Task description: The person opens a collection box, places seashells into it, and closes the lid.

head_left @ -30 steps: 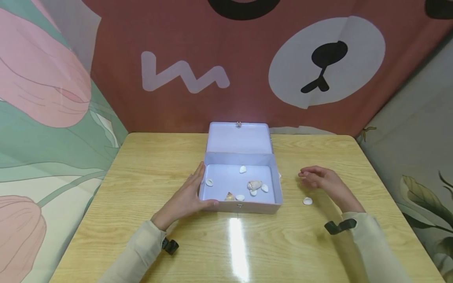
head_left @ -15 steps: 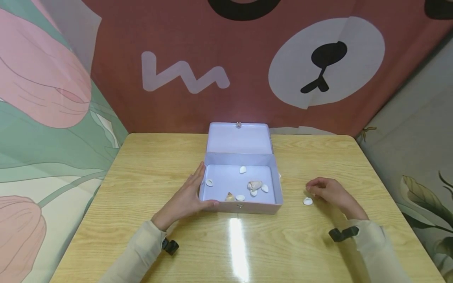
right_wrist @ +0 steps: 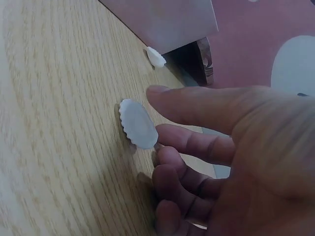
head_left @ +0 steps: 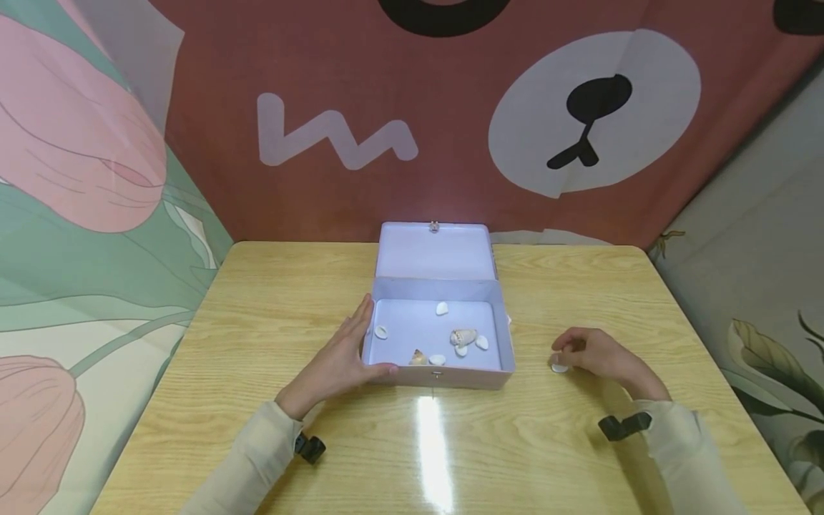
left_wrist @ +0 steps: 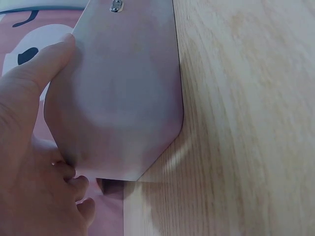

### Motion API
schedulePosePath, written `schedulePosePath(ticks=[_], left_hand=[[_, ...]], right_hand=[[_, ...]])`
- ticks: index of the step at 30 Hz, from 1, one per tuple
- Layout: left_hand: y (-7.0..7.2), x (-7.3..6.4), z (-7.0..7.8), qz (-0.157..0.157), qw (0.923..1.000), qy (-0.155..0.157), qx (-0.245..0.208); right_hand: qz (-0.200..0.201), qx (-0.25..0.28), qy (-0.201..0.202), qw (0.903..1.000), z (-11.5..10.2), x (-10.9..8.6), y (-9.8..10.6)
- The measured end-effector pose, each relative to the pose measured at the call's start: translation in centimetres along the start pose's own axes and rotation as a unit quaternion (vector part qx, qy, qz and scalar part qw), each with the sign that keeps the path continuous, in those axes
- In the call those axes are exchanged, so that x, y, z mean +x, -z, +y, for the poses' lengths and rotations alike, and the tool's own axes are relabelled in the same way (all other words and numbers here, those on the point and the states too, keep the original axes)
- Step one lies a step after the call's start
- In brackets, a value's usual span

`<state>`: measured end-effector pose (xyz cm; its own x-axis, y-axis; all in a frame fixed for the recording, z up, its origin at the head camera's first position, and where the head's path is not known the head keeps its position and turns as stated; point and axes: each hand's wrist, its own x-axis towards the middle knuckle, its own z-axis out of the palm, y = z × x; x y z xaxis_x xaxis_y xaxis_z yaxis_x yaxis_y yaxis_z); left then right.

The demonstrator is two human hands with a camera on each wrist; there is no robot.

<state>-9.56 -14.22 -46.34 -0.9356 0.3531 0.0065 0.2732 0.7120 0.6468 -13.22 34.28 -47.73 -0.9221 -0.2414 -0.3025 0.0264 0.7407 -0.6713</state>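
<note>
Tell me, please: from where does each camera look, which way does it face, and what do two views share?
Head: worn on the head, facing forward and down at the open box on the table; left hand, right hand and sleeves show.
Left wrist: worn there, facing the box's front wall and clasp; only the left hand shows.
Right wrist: worn there, facing a white shell, with another shell near the box beyond; only the right hand shows.
Shared: head and right wrist both show the white shell by the right hand.
</note>
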Motion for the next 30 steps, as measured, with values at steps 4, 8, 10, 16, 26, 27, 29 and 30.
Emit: schedulePosePath(ticks=[4, 8, 10, 16, 26, 27, 29, 30], left_hand=[[0.01, -0.03, -0.01, 0.000, 1.0000, 0.000, 0.000], [-0.01, -0.01, -0.04, -0.001, 1.0000, 0.001, 0.000], [-0.01, 0.02, -0.05, -0.002, 1.0000, 0.001, -0.001], [0.05, 0.11, -0.06, -0.007, 1.0000, 0.004, -0.002], [0.16, 0.12, -0.03, -0.009, 0.9999, 0.004, -0.003], [0.15, 0.12, -0.04, -0.008, 1.0000, 0.003, -0.003], [0.10, 0.11, -0.07, -0.008, 1.0000, 0.002, -0.003], [0.08, 0.10, -0.07, -0.008, 1.0000, 0.003, -0.004]], right_hand=[[-0.005, -0.003, 0.016, 0.9999, 0.01, 0.11, -0.19], [0.000, -0.013, 0.030, 0.9995, 0.18, 0.30, -0.40], [0.006, -0.021, 0.032, 0.9992, 0.17, 0.27, -0.45], [0.013, -0.023, 0.041, 0.9988, -0.20, -0.08, -0.47], [0.020, -0.045, 0.042, 0.9979, -0.27, -0.16, -0.48], [0.020, -0.048, 0.044, 0.9977, -0.25, -0.16, -0.45], [0.019, -0.049, 0.045, 0.9976, -0.24, -0.17, -0.46], [0.019, -0.049, 0.044, 0.9977, -0.22, -0.19, -0.46]])
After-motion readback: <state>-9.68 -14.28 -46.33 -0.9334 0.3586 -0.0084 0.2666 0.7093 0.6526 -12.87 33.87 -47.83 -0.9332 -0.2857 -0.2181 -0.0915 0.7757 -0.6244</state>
